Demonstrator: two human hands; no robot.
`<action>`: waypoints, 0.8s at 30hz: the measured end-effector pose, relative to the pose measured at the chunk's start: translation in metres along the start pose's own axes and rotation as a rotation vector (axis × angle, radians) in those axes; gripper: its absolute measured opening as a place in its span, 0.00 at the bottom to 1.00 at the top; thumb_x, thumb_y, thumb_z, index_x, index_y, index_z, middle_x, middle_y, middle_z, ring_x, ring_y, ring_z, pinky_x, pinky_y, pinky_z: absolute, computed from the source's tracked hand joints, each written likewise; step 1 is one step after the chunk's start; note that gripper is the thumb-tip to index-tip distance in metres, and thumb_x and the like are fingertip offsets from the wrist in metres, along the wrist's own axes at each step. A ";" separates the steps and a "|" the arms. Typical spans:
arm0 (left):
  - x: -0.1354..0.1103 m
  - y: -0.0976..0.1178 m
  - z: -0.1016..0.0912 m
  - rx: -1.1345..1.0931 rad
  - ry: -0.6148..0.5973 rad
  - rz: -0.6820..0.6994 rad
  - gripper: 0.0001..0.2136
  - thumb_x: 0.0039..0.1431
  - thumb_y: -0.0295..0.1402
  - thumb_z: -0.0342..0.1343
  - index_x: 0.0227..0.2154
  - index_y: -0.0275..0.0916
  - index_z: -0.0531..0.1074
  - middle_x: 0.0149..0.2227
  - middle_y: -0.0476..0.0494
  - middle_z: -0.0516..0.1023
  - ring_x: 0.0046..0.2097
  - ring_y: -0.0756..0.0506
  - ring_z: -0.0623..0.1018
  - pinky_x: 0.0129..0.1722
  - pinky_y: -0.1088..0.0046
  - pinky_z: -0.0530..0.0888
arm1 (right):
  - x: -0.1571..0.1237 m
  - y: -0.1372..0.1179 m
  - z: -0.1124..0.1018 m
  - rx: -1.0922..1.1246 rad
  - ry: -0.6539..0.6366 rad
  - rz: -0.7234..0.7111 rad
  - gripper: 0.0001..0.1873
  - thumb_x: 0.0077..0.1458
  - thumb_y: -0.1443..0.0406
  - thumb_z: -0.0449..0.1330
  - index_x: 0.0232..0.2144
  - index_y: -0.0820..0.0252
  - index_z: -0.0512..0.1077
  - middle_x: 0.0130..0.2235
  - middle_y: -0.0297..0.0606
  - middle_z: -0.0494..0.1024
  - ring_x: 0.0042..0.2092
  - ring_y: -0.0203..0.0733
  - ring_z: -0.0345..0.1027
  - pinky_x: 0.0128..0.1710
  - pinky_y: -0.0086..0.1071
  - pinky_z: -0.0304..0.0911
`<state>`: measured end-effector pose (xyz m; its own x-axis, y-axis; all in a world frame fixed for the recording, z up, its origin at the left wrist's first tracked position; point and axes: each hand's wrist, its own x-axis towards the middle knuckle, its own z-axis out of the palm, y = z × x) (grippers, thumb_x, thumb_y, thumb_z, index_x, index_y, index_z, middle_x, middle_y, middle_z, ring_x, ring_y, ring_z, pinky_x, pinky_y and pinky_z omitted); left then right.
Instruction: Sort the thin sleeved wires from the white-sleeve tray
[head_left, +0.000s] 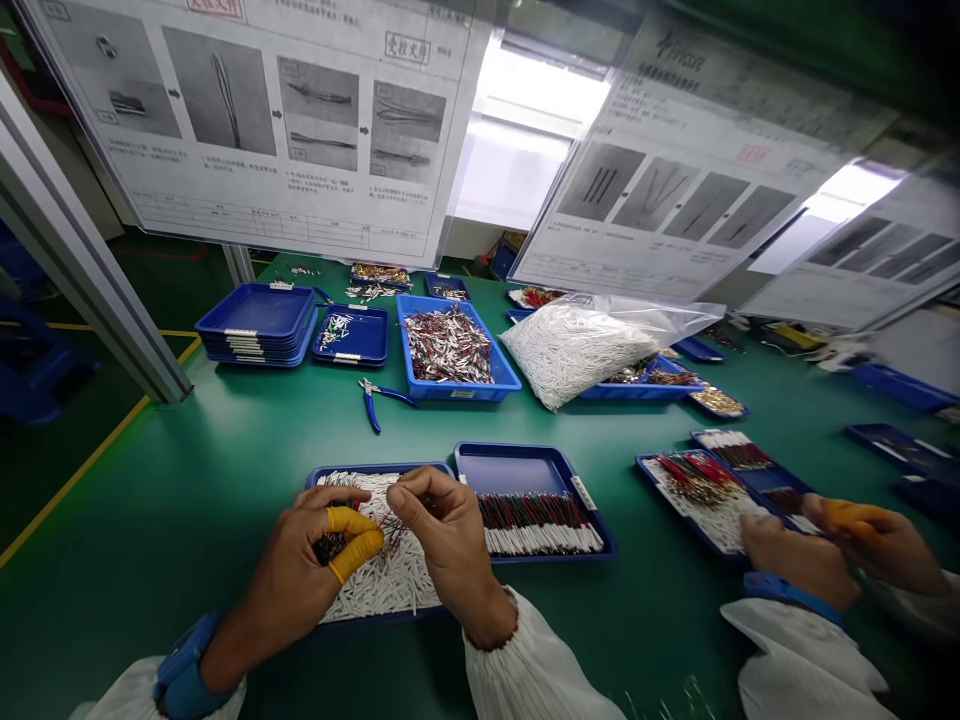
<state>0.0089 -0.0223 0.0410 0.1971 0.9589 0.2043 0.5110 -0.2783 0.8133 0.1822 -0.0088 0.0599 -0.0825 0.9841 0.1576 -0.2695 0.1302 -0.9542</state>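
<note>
My left hand (315, 565), with yellow finger cots on thumb and forefinger, is closed on a small bundle of thin red and dark wires (330, 545). My right hand (442, 540) pinches thin wire ends just beside it. Both hands hover over a blue tray (330, 472) full of white sleeves (390, 580). To the right lies another blue tray (525, 465) with a neat row of red, green and white sleeved wires (536, 525).
Another person's hands (825, 550) work at a tray (649, 466) on the right. Farther back on the green table (187, 500) are blue-handled pliers (375, 398), stacked blue trays (255, 325), a tray of mixed wires (450, 345) and a clear bag of white sleeves (585, 345). Instruction sheets (285, 110) hang overhead.
</note>
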 end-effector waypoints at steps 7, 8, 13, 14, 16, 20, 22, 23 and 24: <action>0.005 0.004 -0.004 -0.037 0.133 -0.013 0.06 0.55 0.39 0.63 0.26 0.45 0.81 0.42 0.43 0.83 0.47 0.39 0.80 0.47 0.59 0.77 | 0.007 0.008 -0.015 0.029 0.224 -0.031 0.09 0.53 0.60 0.71 0.31 0.57 0.77 0.32 0.33 0.76 0.36 0.39 0.68 0.39 0.34 0.65; 0.006 0.004 -0.005 -0.076 0.185 -0.040 0.07 0.54 0.38 0.63 0.25 0.44 0.81 0.40 0.43 0.84 0.47 0.39 0.80 0.47 0.59 0.77 | 0.007 0.006 -0.019 0.001 0.261 -0.047 0.09 0.53 0.59 0.70 0.34 0.56 0.77 0.34 0.34 0.78 0.37 0.40 0.69 0.40 0.35 0.65; 0.011 -0.003 -0.011 -0.118 0.388 -0.128 0.09 0.55 0.40 0.62 0.32 0.41 0.81 0.43 0.43 0.83 0.45 0.41 0.82 0.46 0.63 0.79 | -0.007 -0.007 -0.015 -0.435 -0.153 -0.222 0.06 0.58 0.61 0.67 0.30 0.55 0.78 0.29 0.35 0.78 0.32 0.42 0.70 0.34 0.37 0.65; 0.011 -0.005 -0.012 -0.120 0.417 -0.137 0.09 0.55 0.40 0.62 0.32 0.41 0.81 0.42 0.43 0.83 0.44 0.41 0.82 0.46 0.64 0.79 | -0.014 -0.007 -0.009 -0.541 -0.312 -0.284 0.05 0.59 0.61 0.66 0.31 0.55 0.78 0.29 0.36 0.79 0.32 0.43 0.70 0.33 0.38 0.64; 0.012 -0.007 -0.012 -0.125 0.450 -0.146 0.09 0.55 0.41 0.62 0.32 0.41 0.81 0.41 0.43 0.83 0.43 0.42 0.82 0.46 0.65 0.79 | -0.028 -0.002 0.007 -0.784 -0.531 -0.428 0.06 0.60 0.60 0.65 0.37 0.56 0.78 0.33 0.39 0.80 0.33 0.45 0.70 0.33 0.39 0.61; 0.011 -0.006 -0.013 -0.134 0.450 -0.144 0.09 0.53 0.40 0.63 0.32 0.40 0.81 0.41 0.44 0.83 0.43 0.42 0.82 0.46 0.66 0.79 | -0.048 0.023 0.035 -1.189 -0.595 -0.620 0.07 0.59 0.62 0.66 0.39 0.58 0.76 0.34 0.39 0.76 0.35 0.46 0.66 0.33 0.39 0.58; 0.010 -0.005 -0.013 -0.141 0.444 -0.141 0.09 0.52 0.40 0.63 0.32 0.40 0.81 0.41 0.43 0.83 0.44 0.41 0.82 0.46 0.66 0.79 | -0.052 0.034 0.041 -1.253 -0.568 -0.715 0.02 0.59 0.66 0.64 0.36 0.58 0.75 0.31 0.36 0.73 0.33 0.44 0.63 0.32 0.38 0.55; 0.010 -0.005 -0.013 -0.146 0.442 -0.140 0.09 0.52 0.40 0.63 0.32 0.40 0.81 0.41 0.43 0.83 0.43 0.41 0.82 0.46 0.66 0.79 | -0.052 0.038 0.041 -1.257 -0.558 -0.756 0.00 0.59 0.67 0.63 0.34 0.57 0.75 0.30 0.36 0.72 0.33 0.43 0.62 0.32 0.38 0.54; 0.010 -0.004 -0.013 -0.152 0.441 -0.140 0.09 0.53 0.40 0.63 0.32 0.40 0.81 0.41 0.43 0.83 0.43 0.41 0.82 0.46 0.66 0.79 | -0.052 0.039 0.041 -1.249 -0.555 -0.786 0.02 0.60 0.67 0.62 0.33 0.57 0.75 0.30 0.35 0.71 0.33 0.43 0.62 0.32 0.38 0.53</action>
<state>-0.0023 -0.0113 0.0465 -0.2544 0.9280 0.2723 0.3732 -0.1655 0.9129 0.1368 -0.0601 0.0244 -0.7116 0.4963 0.4973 0.4944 0.8566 -0.1474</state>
